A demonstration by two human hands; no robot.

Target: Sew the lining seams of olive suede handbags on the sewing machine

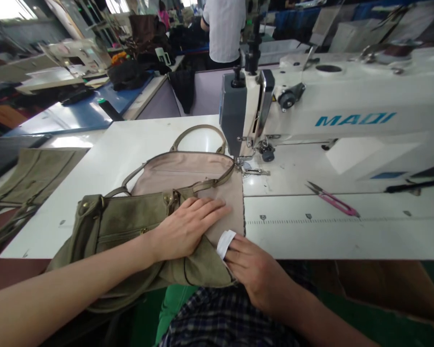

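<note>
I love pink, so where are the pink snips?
In the head view, the pink snips lie on the white table, right of the green bag, in front of the sewing machine.

Seen from the seat, the bag (130, 212) makes the dial's centre, lying on the sewing table (311, 241) and overhanging its near edge at six o'clock. The sewing machine (347, 101) stands at two, the snips (334, 201) lie at three. The right hand (256, 270) sits at four, by the label (225, 243); the left hand (186, 229) lies across the bag. I see another bag (43, 173) at ten, beyond the tabletop, and a co-worker (224, 31) past twelve, behind the table.
</note>
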